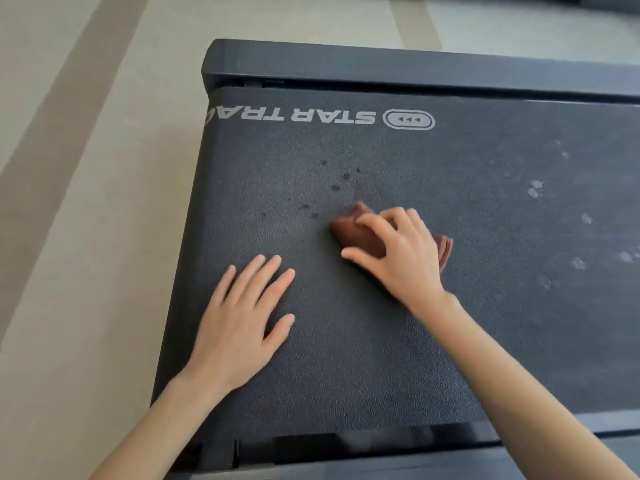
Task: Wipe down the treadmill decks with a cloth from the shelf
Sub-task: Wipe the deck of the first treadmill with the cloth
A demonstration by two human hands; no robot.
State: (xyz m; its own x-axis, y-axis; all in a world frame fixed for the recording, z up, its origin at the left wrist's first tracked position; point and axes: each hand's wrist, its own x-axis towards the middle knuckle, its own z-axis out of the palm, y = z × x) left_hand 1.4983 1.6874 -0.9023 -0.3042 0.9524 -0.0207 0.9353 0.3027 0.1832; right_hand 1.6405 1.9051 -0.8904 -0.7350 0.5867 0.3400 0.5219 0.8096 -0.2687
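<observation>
1. The cloth [356, 233], brown and bunched, lies on the deck [381, 358] on the person's side of the logo [311, 116], roughly in line with the logo's badge end. It sits under the right hand [398, 252], with a corner showing past the fingertips and a folded edge showing on the far side of the hand from the logo's lettering. The left hand [242, 317] is apart from the cloth, farther from the logo and more under its lettering.
2. Counted: one cloth, two hands, one deck, one logo (it reads upside down from here). About seven dark spots [335, 187] dot the deck between logo and cloth. Several pale marks [535, 188] lie well off past the badge end.
3. The right hand grips the cloth: fingers curled over its top, thumb stretched out along the edge farthest from the logo, forearm bare and angled in from the deck's near edge.
4. The left hand holds nothing; it rests palm down on the deck, fingers straight and slightly spread, pointing towards the logo.
</observation>
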